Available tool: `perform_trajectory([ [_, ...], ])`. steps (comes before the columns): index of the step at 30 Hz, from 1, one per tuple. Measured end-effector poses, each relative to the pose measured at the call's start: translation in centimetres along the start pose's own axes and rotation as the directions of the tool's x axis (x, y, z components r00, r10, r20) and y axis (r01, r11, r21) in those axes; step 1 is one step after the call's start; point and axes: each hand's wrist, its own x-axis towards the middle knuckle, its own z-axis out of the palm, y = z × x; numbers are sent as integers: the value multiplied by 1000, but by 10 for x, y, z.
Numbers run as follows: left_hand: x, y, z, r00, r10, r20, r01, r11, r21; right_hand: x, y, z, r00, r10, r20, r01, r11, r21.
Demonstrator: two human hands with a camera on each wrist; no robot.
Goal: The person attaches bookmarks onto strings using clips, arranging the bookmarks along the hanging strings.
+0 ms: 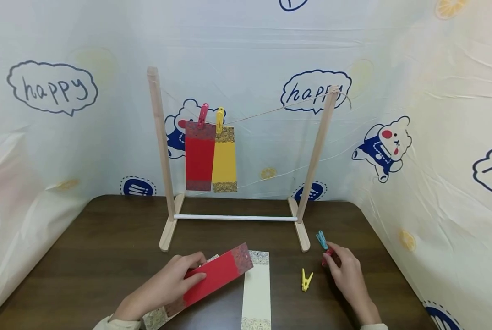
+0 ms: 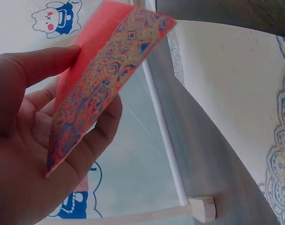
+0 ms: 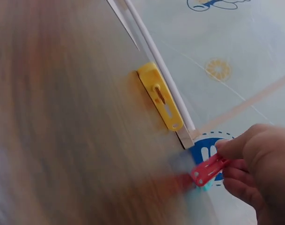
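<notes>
My left hand grips a red card with patterned ends, thumb on its face and fingers behind, held at a slant above the table. In the left wrist view the card's patterned end points toward the camera. Between thumb and fingers, my right hand pinches a red clothespin. Just beyond it lies a blue clothespin, and a yellow clothespin rests to its left. Flat on the table is a cream card. Another patterned card shows partly beneath the red one.
A wooden stand with a white crossbar rises at the back. From its sagging string, a red clothespin and a yellow clothespin hang another red card and a yellow card. Printed sheeting surrounds the table.
</notes>
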Motion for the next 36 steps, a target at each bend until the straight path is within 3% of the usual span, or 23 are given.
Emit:
perform_trajectory([
  [6,-1,6,2,994,29,-106,-29,1000,6,-2,0,6,996,43,75,-42,999,-19],
  [11,-2,14,2,966,36,-256,-36,999,2,-4,4,5,984,140,114,-137,990,-33],
  [14,-2,19,1,948,16,-317,-22,1000,-18,-4,7,2,960,200,195,-191,979,-66],
  [18,-3,24,-2,932,-11,-364,-10,998,-56,-2,9,-5,922,246,298,-235,969,-74],
  [21,-4,26,-3,921,-29,-388,-5,996,-85,0,9,-10,911,251,327,-248,967,-49],
  [28,-6,26,-6,909,-76,-411,22,991,-134,7,8,-14,926,240,291,-236,971,-49],
  [32,-7,27,-7,900,-61,-431,2,991,-137,10,-1,-20,919,274,284,-309,947,86],
  [36,-7,29,-9,892,-56,-448,-12,989,-148,12,-17,-28,902,287,322,-388,865,318],
])
